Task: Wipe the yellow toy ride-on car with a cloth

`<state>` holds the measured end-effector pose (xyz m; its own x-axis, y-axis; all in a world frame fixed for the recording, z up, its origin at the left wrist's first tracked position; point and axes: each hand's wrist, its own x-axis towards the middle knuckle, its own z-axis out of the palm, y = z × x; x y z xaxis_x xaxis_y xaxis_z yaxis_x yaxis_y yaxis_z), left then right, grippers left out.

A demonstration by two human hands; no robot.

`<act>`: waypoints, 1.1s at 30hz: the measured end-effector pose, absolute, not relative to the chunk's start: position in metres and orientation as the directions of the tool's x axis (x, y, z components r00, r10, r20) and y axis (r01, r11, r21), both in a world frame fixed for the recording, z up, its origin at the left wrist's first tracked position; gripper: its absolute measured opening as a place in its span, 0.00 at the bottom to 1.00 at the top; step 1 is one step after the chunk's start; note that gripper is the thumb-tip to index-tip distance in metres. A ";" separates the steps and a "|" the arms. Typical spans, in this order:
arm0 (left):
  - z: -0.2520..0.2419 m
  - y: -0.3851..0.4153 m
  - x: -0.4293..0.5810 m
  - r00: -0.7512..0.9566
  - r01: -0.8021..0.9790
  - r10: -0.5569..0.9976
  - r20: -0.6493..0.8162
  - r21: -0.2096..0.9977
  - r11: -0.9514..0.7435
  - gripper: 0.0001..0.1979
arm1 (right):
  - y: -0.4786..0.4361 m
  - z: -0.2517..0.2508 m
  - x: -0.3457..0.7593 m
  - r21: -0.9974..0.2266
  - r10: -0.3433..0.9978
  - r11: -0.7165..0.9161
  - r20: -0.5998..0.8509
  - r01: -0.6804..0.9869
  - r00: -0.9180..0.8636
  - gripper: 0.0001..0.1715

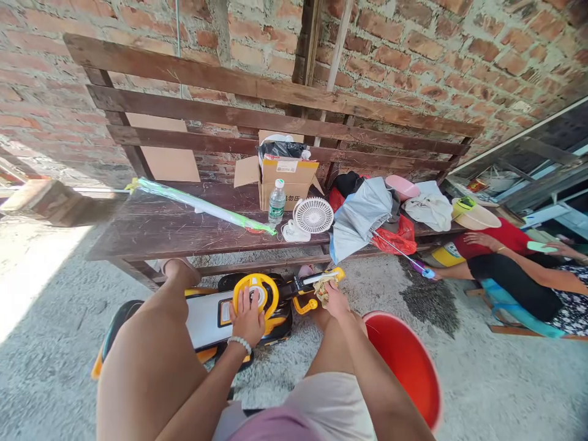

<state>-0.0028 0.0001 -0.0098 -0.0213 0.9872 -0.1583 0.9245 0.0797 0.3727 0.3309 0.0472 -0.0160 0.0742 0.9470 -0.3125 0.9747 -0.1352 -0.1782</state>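
Observation:
A yellow and black ride-on toy digger (209, 321) with a white seat panel stands on the ground between my legs. My left hand (248, 317) is on its yellow steering wheel (274, 293), fingers over the rim toward the hub and thumb near the outer edge. With my right hand (337, 300) I hold a crumpled, patterned cloth (323, 288) against the toy's digging arm (339, 274). A yellow bucket-like part (307, 306) sits just below that arm. The fingers of my right hand are partly hidden by the cloth.
Beyond the toy runs a wooden bench (138, 229) holding a cardboard box (287, 177), water bottle (276, 203), white fan (313, 215), wrapped pole (197, 205) and silver umbrella (362, 211). A red basin (402, 361) is by my right leg. Another person (509, 269) sits at right.

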 end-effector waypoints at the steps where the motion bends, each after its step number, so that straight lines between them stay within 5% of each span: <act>1: -0.010 0.000 -0.003 -0.020 0.926 0.988 -0.155 0.370 0.077 0.35 | 0.048 -0.017 0.327 -0.157 0.941 -0.172 -0.319 0.972 0.115 0.45; 4: -0.012 -0.001 -0.001 -0.035 0.932 0.990 -0.136 0.353 0.081 0.34 | 0.040 -0.020 0.309 -0.133 0.934 -0.167 -0.338 0.977 0.114 0.45; 9: -0.024 -0.002 -0.003 -0.047 0.937 0.995 -0.093 0.340 0.076 0.34 | 0.024 -0.018 0.293 -0.307 0.934 0.046 -0.325 0.951 -0.150 0.48; 24: -0.034 0.001 -0.010 -0.026 0.938 0.994 -0.104 0.342 0.060 0.34 | 0.046 -0.021 0.328 -0.275 0.928 -0.266 -0.333 0.924 0.168 0.49; 33: -0.034 0.003 -0.011 -0.026 0.938 0.993 -0.119 0.341 0.065 0.35 | 0.025 -0.022 0.296 -0.390 0.948 -0.026 -0.301 0.921 -0.100 0.52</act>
<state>-0.0106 0.0025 -0.0339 -0.0261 0.9926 -0.1185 0.9376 0.0655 0.3414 0.2961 0.0250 -0.0219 -0.1004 0.9483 -0.3010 0.9205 -0.0263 -0.3898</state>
